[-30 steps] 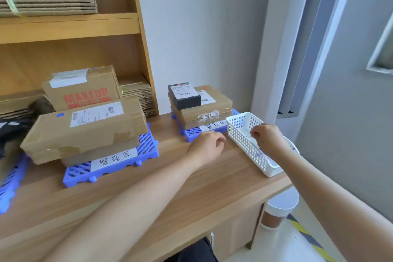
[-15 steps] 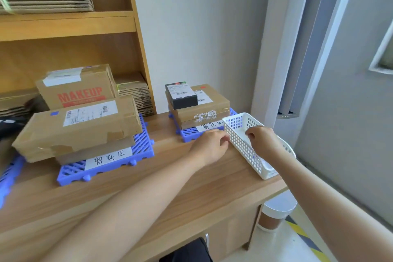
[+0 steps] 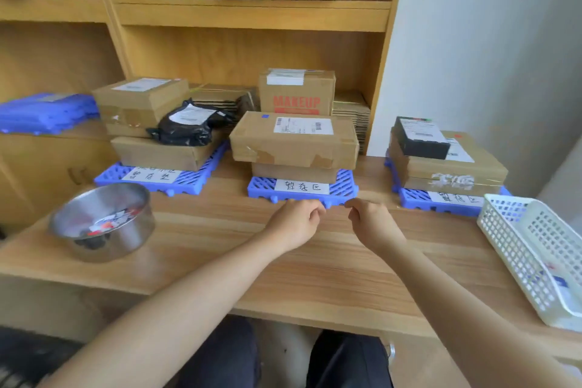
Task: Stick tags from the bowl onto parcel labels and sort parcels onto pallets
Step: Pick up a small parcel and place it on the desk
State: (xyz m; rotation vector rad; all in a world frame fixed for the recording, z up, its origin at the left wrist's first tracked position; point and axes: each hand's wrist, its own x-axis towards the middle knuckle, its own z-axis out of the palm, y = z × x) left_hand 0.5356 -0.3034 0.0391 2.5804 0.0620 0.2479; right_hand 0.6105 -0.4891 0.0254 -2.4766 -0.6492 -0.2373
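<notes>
left hand (image 3: pixel 296 224) and right hand (image 3: pixel 373 225) curled, just apart; cannot tell if either holds anything.

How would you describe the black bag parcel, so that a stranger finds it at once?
On the wooden desk, go to the left pallet, the blue one behind the steel bowl. There the black bag parcel lies on a flat cardboard box. It alone is soft, crumpled black plastic; its neighbours are stiff brown boxes.

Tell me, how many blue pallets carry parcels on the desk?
3: left pallet behind the steel bowl, middle pallet at centre, right pallet beside the white basket. More blue pallets lie stacked far left.
</notes>
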